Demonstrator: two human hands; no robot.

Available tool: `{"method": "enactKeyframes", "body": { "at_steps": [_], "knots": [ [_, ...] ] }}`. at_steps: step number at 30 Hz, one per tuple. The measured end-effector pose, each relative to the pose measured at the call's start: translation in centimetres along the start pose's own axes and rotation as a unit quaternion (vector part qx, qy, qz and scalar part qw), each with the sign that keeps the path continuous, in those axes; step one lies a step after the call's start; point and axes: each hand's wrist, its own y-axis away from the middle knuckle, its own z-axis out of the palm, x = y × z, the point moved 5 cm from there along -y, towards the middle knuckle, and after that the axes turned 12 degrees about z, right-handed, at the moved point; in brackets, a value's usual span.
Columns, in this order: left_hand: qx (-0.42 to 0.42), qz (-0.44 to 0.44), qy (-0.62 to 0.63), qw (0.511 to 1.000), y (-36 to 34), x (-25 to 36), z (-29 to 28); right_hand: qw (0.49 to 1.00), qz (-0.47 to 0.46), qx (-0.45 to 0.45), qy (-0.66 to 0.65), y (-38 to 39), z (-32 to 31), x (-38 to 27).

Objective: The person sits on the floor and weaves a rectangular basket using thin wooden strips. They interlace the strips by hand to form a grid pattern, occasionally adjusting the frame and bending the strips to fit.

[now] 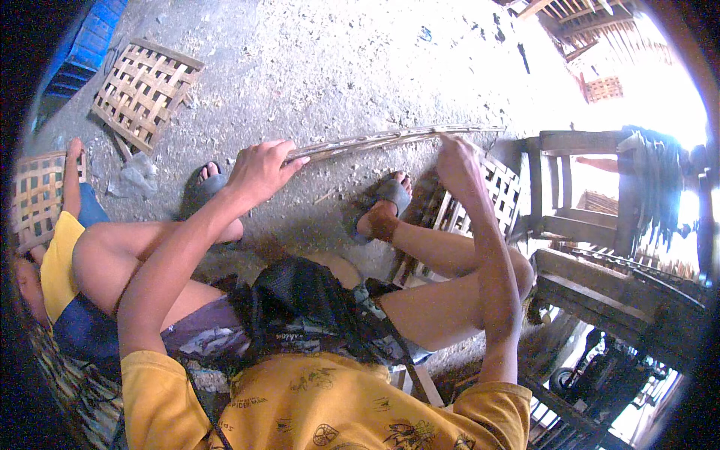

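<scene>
A thin, slightly bowed woven bamboo panel (367, 140) is held out in front of me, seen almost edge-on, so its face is hidden. My left hand (260, 171) is closed on its left end, the thumb lying along the near side. Toward the right end, my right hand (459, 166) grips the edge, with its fingers partly hidden and a little blurred. Below the right hand, another woven lattice panel (491, 191) lies beside my right leg.
Far left, a framed woven panel (146, 94) rests on the littered floor near a blue crate (86, 49). A person at the left holds another lattice panel (37, 195). Wooden frames (577, 180) draped with dark cloth (652, 187) and a machine (592, 375) stand at the right.
</scene>
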Motion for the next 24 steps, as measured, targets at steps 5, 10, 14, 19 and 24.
{"method": "enactKeyframes", "body": {
  "at_steps": [5,10,14,19,24],
  "knots": [
    [0.008,0.030,0.014,0.999,-1.4,0.8,0.6,0.980,-0.011,-0.138,-0.145,2.0,-3.4,-1.2],
    [0.005,0.053,0.019,0.998,-2.3,1.7,0.9,0.986,0.004,0.103,0.134,0.4,-6.9,7.5],
    [0.014,0.024,0.005,1.000,-0.9,0.7,0.5,0.984,0.030,0.049,0.171,-1.1,-6.0,7.9],
    [0.005,0.029,0.009,1.000,-2.0,1.2,0.7,0.970,0.011,0.064,0.235,-1.2,-6.9,7.5],
    [0.048,0.061,0.006,0.997,-1.9,1.3,1.1,0.953,-0.026,0.087,0.288,-1.1,-6.5,5.8]
  ]
}}
